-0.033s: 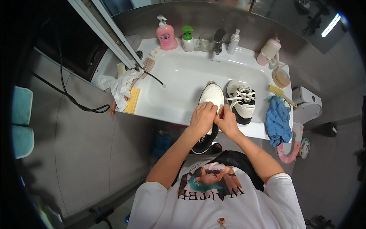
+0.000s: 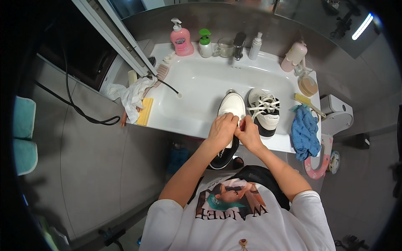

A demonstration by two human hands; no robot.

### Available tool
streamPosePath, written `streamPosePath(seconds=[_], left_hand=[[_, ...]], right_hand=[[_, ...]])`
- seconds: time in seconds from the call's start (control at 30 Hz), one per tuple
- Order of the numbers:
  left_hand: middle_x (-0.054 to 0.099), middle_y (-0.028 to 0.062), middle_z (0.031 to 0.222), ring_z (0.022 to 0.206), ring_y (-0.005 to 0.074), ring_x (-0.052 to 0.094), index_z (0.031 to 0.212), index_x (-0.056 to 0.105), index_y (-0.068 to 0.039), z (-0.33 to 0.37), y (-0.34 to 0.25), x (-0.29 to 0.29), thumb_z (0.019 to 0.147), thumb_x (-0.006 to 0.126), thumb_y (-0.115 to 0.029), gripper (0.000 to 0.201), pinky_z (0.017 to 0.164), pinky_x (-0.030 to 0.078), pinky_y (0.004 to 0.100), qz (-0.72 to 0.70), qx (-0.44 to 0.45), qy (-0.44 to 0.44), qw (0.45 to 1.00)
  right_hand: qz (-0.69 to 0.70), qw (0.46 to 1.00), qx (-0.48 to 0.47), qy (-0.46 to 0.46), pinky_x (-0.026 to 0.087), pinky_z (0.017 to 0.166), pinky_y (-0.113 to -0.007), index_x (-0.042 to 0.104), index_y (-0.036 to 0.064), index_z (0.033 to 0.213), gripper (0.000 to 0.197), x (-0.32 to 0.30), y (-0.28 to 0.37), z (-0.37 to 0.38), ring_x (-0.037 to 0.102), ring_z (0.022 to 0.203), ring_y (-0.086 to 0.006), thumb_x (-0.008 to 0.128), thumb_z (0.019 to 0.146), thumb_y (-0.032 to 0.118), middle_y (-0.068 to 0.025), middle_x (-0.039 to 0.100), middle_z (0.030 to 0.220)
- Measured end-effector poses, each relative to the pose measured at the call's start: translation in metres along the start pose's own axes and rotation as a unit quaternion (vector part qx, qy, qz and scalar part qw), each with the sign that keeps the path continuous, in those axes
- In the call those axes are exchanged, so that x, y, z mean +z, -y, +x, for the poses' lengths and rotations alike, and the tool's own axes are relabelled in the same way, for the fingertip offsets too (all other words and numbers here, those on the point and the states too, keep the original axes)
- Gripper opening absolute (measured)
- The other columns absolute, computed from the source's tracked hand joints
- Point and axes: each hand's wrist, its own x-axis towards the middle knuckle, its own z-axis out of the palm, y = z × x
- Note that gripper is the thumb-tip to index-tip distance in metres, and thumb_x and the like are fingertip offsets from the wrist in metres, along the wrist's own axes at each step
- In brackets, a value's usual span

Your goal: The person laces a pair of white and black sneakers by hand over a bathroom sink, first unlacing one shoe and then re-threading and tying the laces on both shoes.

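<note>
A white sneaker with a black heel [image 2: 233,103] straddles the front rim of the sink, toe inside the basin and heel jutting out over the edge. My left hand [image 2: 222,130] lies across its upper with bent fingers closed on the lacing area. Right beside it, my right hand [image 2: 248,134] has thumb and fingers pinched together at the same spot. The fingers hide what they pinch, so I cannot make it out. To the right stands a second white-and-black sneaker [image 2: 264,113], its white laces threaded and lying over the tongue.
Around the white sink [image 2: 188,90] stand a pink pump bottle [image 2: 181,42], a green-topped bottle [image 2: 205,45], the faucet [image 2: 239,45] and a pink dispenser [image 2: 294,56]. A blue cloth [image 2: 305,134] and yellow brush [image 2: 307,102] lie right; a yellow sponge [image 2: 145,111] lies left.
</note>
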Motion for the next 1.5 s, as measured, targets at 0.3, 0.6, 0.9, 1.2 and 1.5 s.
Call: streamPosePath(seconds=[0.3,0.6,0.9,1.2,1.5], left_hand=[[0.055,0.0045,0.074,0.073,0.0189,0.055,0.083,0.058,-0.002,0.007,0.029,-0.008,0.086,0.054,-0.008,0.008,0.068,0.043,0.0304,-0.373,-0.174,0.066,0.909],[0.057,0.0034,0.087,0.079,0.0143,0.052,0.093,0.059,-0.003,0.006,0.019,-0.072,0.083,0.06,-0.011,0.012,0.071,0.041,0.0263,-0.261,-0.272,0.134,0.917],[0.061,0.0142,0.084,0.075,0.0332,0.062,0.082,0.058,-0.004,0.0,-0.02,-0.01,0.072,0.061,-0.007,0.011,0.065,0.05,0.0419,0.034,-0.062,0.06,0.996],[0.057,0.0045,0.072,0.071,0.0185,0.057,0.072,0.053,-0.006,0.0,0.021,-0.029,0.084,0.056,-0.016,0.016,0.064,0.045,0.0326,-0.373,-0.159,0.142,0.903],[0.056,0.0058,0.081,0.086,0.0179,0.053,0.09,0.054,-0.005,-0.035,0.062,-0.074,0.089,0.055,-0.017,0.012,0.076,0.043,0.0298,-0.435,-0.226,-0.076,0.868]], right_hand=[[-0.003,0.999,0.04,-0.016,0.045,0.059,-0.045,0.047,-0.0043,0.083,0.021,0.001,-0.007,-0.008,0.057,0.061,-0.0399,0.057,0.076,0.013,-0.0236,0.056,0.066],[0.0,1.0,-0.006,-0.003,0.045,0.058,-0.046,0.049,-0.0033,0.081,0.017,0.006,-0.009,-0.015,0.057,0.061,-0.0427,0.054,0.076,0.012,-0.0247,0.057,0.065],[0.003,0.999,-0.037,-0.005,0.044,0.054,-0.038,0.047,-0.0021,0.083,0.017,0.011,-0.015,-0.02,0.053,0.053,-0.0313,0.056,0.079,0.012,-0.0208,0.054,0.062],[0.021,1.0,0.007,-0.013,0.043,0.056,-0.042,0.049,-0.0032,0.082,0.017,0.009,-0.009,-0.022,0.055,0.058,-0.0376,0.051,0.08,0.013,-0.0247,0.054,0.064],[0.016,0.998,-0.06,0.02,0.044,0.058,-0.047,0.049,-0.0031,0.08,0.011,0.012,-0.005,-0.034,0.055,0.064,-0.0445,0.052,0.078,0.007,-0.0268,0.055,0.067]])
